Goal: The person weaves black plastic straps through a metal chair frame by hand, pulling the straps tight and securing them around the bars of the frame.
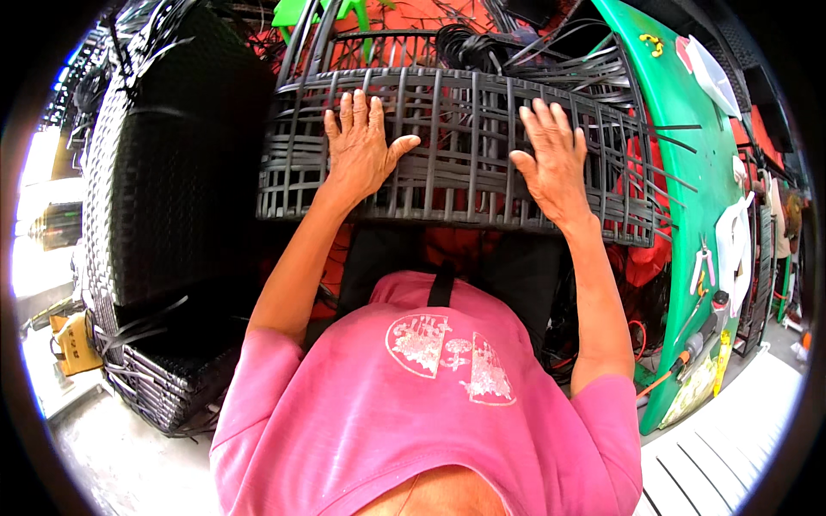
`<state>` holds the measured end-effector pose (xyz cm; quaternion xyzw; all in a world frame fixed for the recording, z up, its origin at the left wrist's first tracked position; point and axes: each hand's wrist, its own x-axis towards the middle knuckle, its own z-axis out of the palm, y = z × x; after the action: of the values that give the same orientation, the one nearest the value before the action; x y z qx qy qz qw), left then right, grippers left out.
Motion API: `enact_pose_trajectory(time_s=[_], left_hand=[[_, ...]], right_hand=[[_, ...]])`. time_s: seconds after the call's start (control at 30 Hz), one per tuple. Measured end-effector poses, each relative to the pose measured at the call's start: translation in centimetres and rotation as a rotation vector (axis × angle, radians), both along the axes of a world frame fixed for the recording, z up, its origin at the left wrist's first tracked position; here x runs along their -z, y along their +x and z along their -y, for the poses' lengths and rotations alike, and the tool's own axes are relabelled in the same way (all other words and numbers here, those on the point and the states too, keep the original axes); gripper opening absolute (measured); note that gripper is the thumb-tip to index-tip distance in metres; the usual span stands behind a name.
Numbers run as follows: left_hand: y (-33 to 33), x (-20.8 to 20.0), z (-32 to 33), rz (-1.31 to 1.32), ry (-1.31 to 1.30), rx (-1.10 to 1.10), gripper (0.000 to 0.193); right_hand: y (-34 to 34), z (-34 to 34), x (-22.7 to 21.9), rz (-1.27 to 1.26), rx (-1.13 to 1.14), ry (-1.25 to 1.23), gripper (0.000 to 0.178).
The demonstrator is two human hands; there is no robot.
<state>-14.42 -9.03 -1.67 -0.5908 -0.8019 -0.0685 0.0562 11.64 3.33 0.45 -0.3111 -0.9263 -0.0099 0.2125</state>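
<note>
Across my lap lies a woven dark grey furniture frame [472,146], its flat strips crossing in an open grid. My left hand [357,150] rests flat on its left half with the fingers spread. On the right half lies my right hand [555,163], fingers stretched out and thumb apart. Neither hand holds anything. Loose strip ends [675,172] stick out from the frame's right edge. Behind the frame is a coiled bundle of dark strips [469,47].
At the left stands a tall black woven chair [163,189]. A green table [688,224] on the right bears a tool with a dark and orange body [695,344], small snips [701,262] and white cloth [734,245]. Beyond the frame is a bright green stool [348,10].
</note>
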Motion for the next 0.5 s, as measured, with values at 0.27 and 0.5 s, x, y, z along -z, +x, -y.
enact_pose_trajectory(time_s=[0.27, 0.5], left_hand=[[-4.3, -1.1, 4.7, 0.077, 0.295, 0.030, 0.059], [-5.1, -0.7, 10.0, 0.063, 0.051, 0.073, 0.080]], right_hand=[[-2.1, -1.8, 1.5, 0.128, -0.008, -0.141, 0.071], [-5.3, 6.8, 0.5, 0.227, -0.369, -0.140, 0.068]])
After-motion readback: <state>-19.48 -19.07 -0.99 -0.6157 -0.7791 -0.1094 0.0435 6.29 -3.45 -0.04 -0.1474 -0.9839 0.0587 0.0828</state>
